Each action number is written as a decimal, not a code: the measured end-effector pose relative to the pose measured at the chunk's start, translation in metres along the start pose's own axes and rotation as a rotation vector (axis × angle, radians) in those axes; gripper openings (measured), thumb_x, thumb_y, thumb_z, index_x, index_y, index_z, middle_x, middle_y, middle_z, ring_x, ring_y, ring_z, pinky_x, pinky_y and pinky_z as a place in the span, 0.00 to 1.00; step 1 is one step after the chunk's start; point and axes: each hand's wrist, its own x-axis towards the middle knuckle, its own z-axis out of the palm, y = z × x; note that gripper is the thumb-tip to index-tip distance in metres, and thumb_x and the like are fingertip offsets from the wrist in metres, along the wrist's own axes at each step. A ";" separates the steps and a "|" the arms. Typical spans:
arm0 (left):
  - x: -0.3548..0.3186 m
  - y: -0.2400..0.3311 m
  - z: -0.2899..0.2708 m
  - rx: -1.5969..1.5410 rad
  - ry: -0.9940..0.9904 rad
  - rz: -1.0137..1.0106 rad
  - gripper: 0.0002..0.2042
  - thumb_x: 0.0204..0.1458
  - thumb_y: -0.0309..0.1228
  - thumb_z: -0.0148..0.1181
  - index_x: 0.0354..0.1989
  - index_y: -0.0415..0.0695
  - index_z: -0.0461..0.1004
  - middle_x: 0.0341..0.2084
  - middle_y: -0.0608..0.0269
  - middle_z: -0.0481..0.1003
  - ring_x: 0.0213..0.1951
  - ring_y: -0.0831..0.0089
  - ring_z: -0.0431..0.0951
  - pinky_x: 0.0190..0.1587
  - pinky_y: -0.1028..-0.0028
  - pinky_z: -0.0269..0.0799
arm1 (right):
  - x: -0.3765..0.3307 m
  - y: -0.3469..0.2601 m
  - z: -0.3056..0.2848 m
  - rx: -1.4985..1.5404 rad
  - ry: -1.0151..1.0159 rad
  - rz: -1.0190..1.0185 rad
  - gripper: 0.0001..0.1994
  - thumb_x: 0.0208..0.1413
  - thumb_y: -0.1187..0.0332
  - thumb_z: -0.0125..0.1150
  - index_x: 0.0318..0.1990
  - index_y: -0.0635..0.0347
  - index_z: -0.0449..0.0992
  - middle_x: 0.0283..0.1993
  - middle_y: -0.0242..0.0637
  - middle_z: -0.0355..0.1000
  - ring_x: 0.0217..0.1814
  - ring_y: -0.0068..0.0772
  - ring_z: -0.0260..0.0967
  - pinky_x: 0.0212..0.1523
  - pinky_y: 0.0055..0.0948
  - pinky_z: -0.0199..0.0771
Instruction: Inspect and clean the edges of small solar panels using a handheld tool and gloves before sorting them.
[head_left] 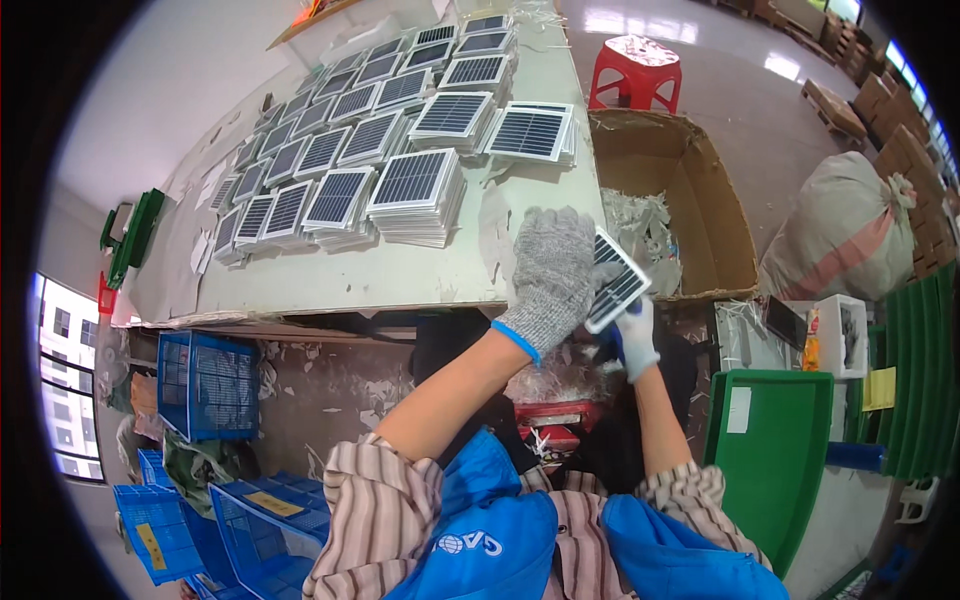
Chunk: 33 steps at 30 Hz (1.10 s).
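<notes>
At the far left, blue wire baskets stood under the edge of the work table, with more of them lower down near the person's striped sleeve. On the table top lay rows of small solar panel stacks, dark gridded squares with white rims, running from the near left corner up toward the far end; the nearest tall stack sat just left of the hands.

The left hand, in a grey knitted glove with a blue cuff, was raised over the table's near right corner. Its fingers were curled, about half closed, and its fingertips touched the left edge of a single solar panel, which was held tilted in the air just to the right of that hand and above the gap between table and box.

The right hand, in a white glove, sat just below and behind the panel, closed on its lower edge from underneath; how tightly its fingers were bent could not be told, since the panel hid most of them.

Right of the hands stood an open cardboard box holding white scraps, with a red plastic stool beyond it, a green bin nearer, and a stuffed sack at the far right.
</notes>
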 end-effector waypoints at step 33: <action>-0.012 0.004 0.023 0.103 0.112 0.091 0.16 0.46 0.32 0.55 0.43 0.38 0.71 0.37 0.48 0.70 0.44 0.51 0.69 0.50 0.56 0.63 | -0.028 -0.046 0.001 -0.164 -0.065 0.048 0.06 0.50 0.73 0.58 0.36 0.64 0.76 0.28 0.28 0.73 0.29 0.15 0.68 0.32 0.20 0.68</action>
